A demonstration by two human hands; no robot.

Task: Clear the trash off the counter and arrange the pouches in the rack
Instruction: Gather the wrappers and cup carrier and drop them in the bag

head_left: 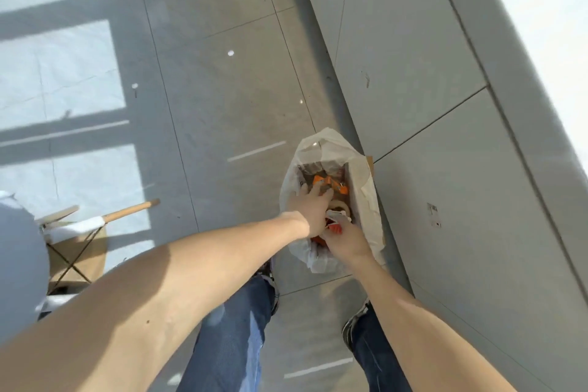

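Observation:
A cardboard trash box lined with a white plastic bag (366,188) stands on the floor against the grey counter base. Inside lie orange wrappers (321,181) and other scraps. My left hand (310,212) reaches down into the box, fingers spread over the trash. My right hand (345,237) is at the near rim of the box, closed on a red and white piece of trash (334,223). The counter top and the rack are out of sight.
The grey counter front (429,105) runs diagonally along the right, with the white counter top edge (541,9) above it. A chair with wooden legs (95,223) stands at the left on the tiled floor (222,89). My legs and shoes are below the box.

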